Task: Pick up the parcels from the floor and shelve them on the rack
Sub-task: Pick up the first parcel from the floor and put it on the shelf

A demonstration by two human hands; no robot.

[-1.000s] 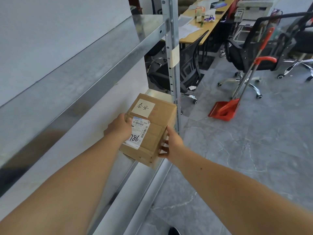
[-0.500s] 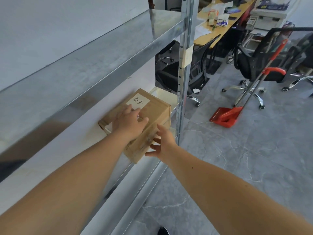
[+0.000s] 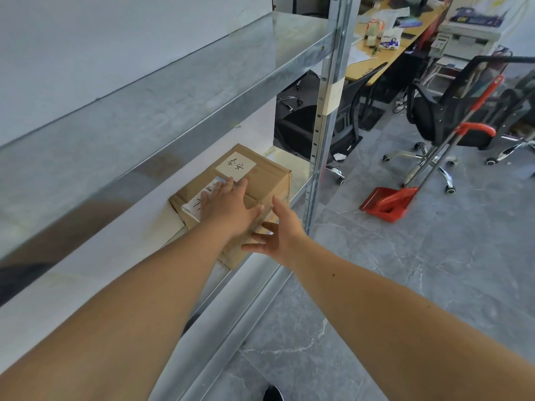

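Observation:
A brown cardboard parcel (image 3: pixel 260 180) with a handwritten white label and a shipping label lies on a middle shelf of the metal rack (image 3: pixel 202 91), near the rack's right upright. My left hand (image 3: pixel 228 204) rests flat on the parcel's top with its fingers straight, covering part of the shipping label. My right hand (image 3: pixel 278 233) is spread open at the parcel's near right corner, at the shelf's front edge; whether it touches the box I cannot tell.
The rack's right upright (image 3: pixel 324 111) stands just right of the parcel. On the grey floor to the right are a red dustpan (image 3: pixel 388 202) with a long handle and black office chairs (image 3: pixel 451 111). A desk (image 3: pixel 388 33) with clutter stands behind.
The parcel went from being held in both hands in front of the rack to lying on the shelf. My left hand moved on top of it and my right hand let go and opened.

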